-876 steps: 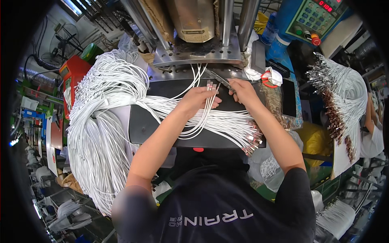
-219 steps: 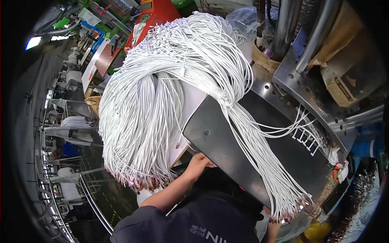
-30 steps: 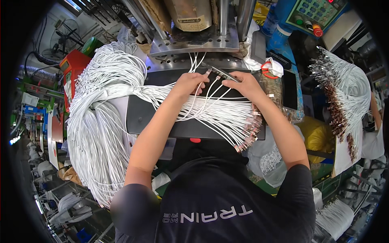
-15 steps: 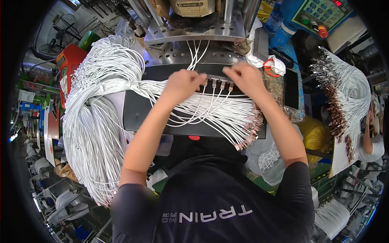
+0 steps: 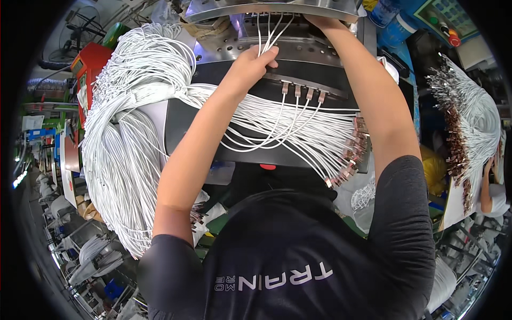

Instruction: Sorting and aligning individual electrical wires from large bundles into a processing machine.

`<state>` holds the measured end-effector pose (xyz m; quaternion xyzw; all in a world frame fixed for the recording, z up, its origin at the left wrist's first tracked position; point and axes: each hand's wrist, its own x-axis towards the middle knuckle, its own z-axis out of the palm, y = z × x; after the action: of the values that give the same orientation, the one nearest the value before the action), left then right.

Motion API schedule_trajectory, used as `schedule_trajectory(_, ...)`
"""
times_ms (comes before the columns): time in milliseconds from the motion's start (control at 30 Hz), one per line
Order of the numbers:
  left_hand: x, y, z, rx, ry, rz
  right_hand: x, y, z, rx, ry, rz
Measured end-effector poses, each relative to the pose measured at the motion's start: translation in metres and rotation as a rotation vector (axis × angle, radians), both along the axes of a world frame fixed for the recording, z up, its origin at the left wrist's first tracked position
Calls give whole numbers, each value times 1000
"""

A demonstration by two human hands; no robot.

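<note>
My left hand [image 5: 248,70] is closed around several white cables [image 5: 271,36] that run down from the metal press. Their upper ends sit at the press's upper plate [image 5: 272,10]. Reaching in under that plate at its right side is my right hand [image 5: 321,22], its fingers hidden by the metal. Below my hands, a dark bar [image 5: 333,91] lies on the black work surface [image 5: 197,154], holding several cable connectors in a row. A fanned bundle of white cables [image 5: 282,120] with copper-coloured ends spreads beneath it.
Large hanks of white cable [image 5: 120,176] hang at the left beside a red machine [image 5: 93,66]. At the far right hangs another cable bunch [image 5: 474,114], with another person's arm [image 5: 486,189] near it. A control panel [image 5: 445,21] stands at upper right.
Both hands have moved up from the bar of connectors to the press. The left has taken hold of the cables hanging there; the right has gone under the plate. The view has shifted.
</note>
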<state>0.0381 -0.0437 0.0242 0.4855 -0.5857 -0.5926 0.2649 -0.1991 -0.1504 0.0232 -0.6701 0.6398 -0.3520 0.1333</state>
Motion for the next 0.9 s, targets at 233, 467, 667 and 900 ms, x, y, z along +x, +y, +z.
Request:
schedule_trajectory(233, 84, 11, 118, -795, -7, 50, -11, 2, -34, -164, -50, -5)
schedule_trajectory(467, 346, -30, 59, -446, -732, 780, 2, 37, -18, -83, -35, 211)
schedule_trajectory(667, 60, 114, 15, -850, -500, -143, -22, 130, -19, -378, 422, 76)
schedule_trajectory(900, -5, 143, -4, -1257, -500, -281, -38, 213, -1, 84, 213, 356)
